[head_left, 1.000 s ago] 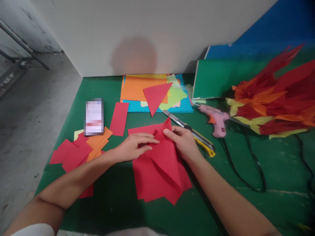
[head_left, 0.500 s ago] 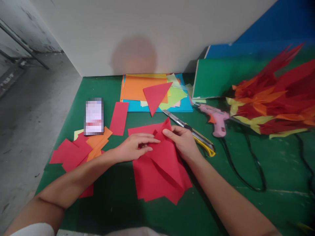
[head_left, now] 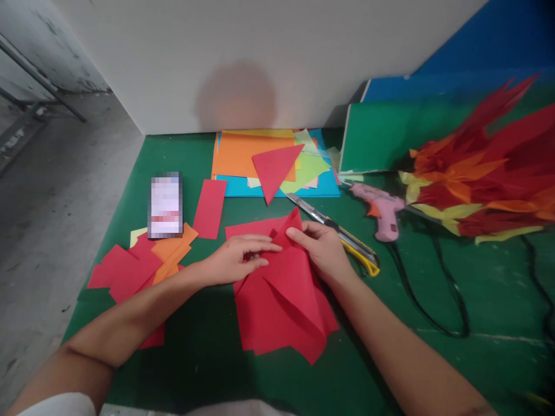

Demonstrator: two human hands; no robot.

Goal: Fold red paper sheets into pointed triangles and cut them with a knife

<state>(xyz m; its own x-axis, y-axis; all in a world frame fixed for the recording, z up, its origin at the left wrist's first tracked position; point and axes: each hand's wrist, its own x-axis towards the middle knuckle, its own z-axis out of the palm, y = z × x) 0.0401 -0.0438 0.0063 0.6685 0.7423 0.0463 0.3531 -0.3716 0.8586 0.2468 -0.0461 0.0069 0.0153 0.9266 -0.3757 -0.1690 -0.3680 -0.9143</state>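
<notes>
- One red sheet (head_left: 299,274), centre of the frame: partly folded, its upper point raised, its lower edge curling over the loose red paper (head_left: 264,329) beneath.
- One right hand (head_left: 323,248): thumb and bent fingers closed on the sheet's upper right edge, apparently to keep the fold together.
- One left hand (head_left: 236,258): half open, thumb apart from the fingers, fingertips on the sheet's left part, probably to steady it; no clear grip seen.
- One utility knife (head_left: 347,238), yellow-handled, slanting just beyond the right hand, seemingly parked within reach.
- One red triangle (head_left: 276,169), upper centre, lying on the coloured paper stack (head_left: 238,159).
- One red rectangle (head_left: 211,208), left of centre.
- Several red and orange pieces (head_left: 134,271), left, overlapping beside a phone (head_left: 165,205) with blurred screen.
- One pink glue gun (head_left: 385,215), right, lying on the tabletop (head_left: 203,358), perhaps set aside for free working room.
</notes>
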